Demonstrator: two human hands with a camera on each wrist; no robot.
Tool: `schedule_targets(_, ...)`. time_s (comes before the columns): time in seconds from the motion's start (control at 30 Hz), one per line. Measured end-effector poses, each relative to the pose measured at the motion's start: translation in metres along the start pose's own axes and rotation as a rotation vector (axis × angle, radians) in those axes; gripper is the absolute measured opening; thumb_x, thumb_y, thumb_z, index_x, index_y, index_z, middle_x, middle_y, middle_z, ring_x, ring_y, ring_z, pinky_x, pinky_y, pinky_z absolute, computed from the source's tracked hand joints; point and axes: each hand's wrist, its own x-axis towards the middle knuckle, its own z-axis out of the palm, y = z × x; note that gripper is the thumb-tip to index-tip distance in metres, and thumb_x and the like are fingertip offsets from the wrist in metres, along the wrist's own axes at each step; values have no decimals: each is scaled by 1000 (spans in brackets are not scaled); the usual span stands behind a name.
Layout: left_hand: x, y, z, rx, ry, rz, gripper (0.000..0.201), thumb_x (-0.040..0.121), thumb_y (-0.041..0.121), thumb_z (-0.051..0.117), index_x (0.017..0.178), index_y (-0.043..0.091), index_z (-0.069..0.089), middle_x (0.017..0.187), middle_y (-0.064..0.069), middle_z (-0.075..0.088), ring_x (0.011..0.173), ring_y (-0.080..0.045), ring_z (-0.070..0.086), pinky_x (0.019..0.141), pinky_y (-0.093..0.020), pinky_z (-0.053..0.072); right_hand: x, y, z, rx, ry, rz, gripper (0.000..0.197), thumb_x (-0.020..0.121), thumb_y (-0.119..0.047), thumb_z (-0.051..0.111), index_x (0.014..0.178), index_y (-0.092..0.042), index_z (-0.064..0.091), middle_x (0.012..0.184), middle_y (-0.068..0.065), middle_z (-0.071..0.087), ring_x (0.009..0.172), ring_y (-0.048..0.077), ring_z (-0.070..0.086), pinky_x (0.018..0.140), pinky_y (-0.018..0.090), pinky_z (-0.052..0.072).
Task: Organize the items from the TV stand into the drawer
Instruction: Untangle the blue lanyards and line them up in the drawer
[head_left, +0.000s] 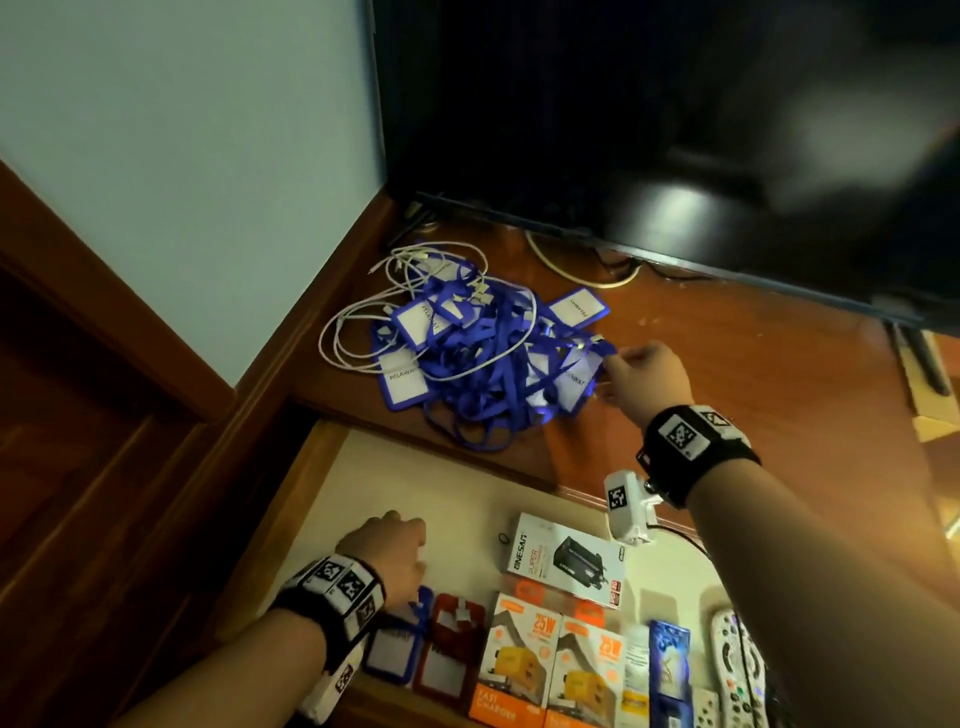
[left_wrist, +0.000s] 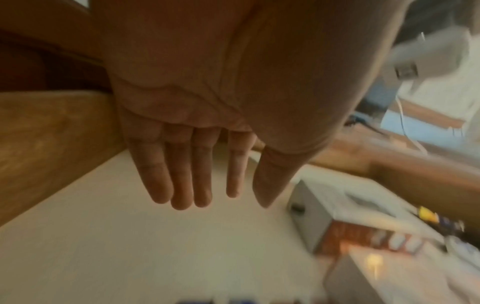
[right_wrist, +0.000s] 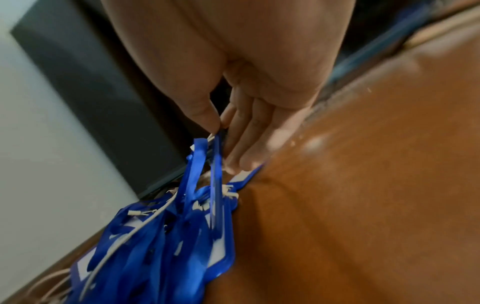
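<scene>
Drawer open below TV stand; lanyards heaped on top.
I log in the drawer: charger boxes, two badge holders, a remote. The lanyards are a tangled blue pile with white cards and a white cable. My right hand pinches one strap between thumb and fingers; my left hand hovers over the drawer, fingers straight, holding nothing.

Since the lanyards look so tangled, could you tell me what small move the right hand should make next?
Probably lift slowly: the right hand pinches one blue strap of the lanyard pile, with a white cable looped through it, and the open left hand could steady the rest.
</scene>
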Motion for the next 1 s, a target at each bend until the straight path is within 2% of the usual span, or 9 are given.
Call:
schedule_targets(0.17, -21, 28, -73, -166, 367, 82, 23, 96, 51, 57, 93, 28, 62, 88, 6, 72, 87, -20, 68, 78, -34, 57, -29, -22, -48, -284, 99, -219, 17, 94, -23, 62, 106, -14, 54, 93, 3, 60, 82, 25, 54, 73, 30, 39)
schedule_targets(0.3, -29, 69, -128, -279, 574, 261, 18, 94, 49, 64, 95, 31, 62, 87, 8, 73, 90, -18, 69, 82, -35, 56, -46, -47, -75, -392, 147, -306, 20, 97, -24, 59, 113, -13, 54, 93, 6, 64, 79, 27, 55, 71, 32, 40)
schedule_targets(0.47, -28, 121, -178, -374, 620, 409, 62, 91, 54, 66, 145, 36, 42, 136, 2, 54, 128, -22, 53, 108, -43, 47, -76, -73, -106, -369, 258, -451, 19, 101, -27, 54, 112, -13, 51, 93, 5, 62, 80, 29, 62, 68, 37, 45)
schedule_targets(0.6, -30, 157, -216, -387, 652, 502, 86, 90, 61, 66, 160, 42, 20, 161, 2, 34, 146, -26, 37, 117, -49, 39, -94, -96, -138, -244, 265, -502, 8, 106, -31, 42, 108, -24, 42, 102, 11, 64, 77, 25, 64, 70, 44, 54)
schedule_targets(0.67, -33, 171, -234, -334, 644, 539, 69, 92, 58, 66, 152, 41, 38, 152, 3, 49, 139, -23, 46, 113, -42, 42, -105, -106, -158, -199, 282, -529, 9, 108, -34, 38, 113, -27, 41, 108, 8, 62, 78, 19, 64, 68, 39, 53)
schedule_targets(0.73, -29, 182, -250, -318, 609, 557, 28, 97, 54, 61, 117, 35, 64, 113, 6, 72, 107, -21, 68, 96, -38, 55, -113, -114, -179, -200, 315, -581, 19, 108, -33, 40, 124, -23, 43, 116, 9, 62, 84, 22, 67, 70, 36, 53)
schedule_targets(0.8, -26, 189, -268, -379, 565, 561, 30, 103, 49, 52, 92, 24, 65, 81, 5, 74, 83, -19, 72, 83, -41, 58, -119, -122, -198, -185, 357, -615, 26, 102, -44, 43, 124, -29, 43, 115, 8, 64, 84, 26, 68, 73, 39, 55)
schedule_targets(0.9, -32, 192, -296, -639, 550, 613, 31, 109, 36, 45, 89, 17, 59, 86, 3, 79, 77, -2, 71, 84, -32, 56, -123, -128, -224, -177, 455, -600, 14, 101, -45, 45, 104, -31, 47, 98, 6, 68, 84, 27, 67, 81, 42, 53)
schedule_targets(1.0, -60, 205, -309, -842, 486, 760, 32, 108, 41, 44, 106, 14, 62, 107, 0, 78, 100, -6, 69, 100, -32, 49, -129, -124, -240, -230, 466, -582, 19, 101, -36, 51, 90, -22, 58, 79, 4, 70, 70, 25, 66, 72, 43, 57)
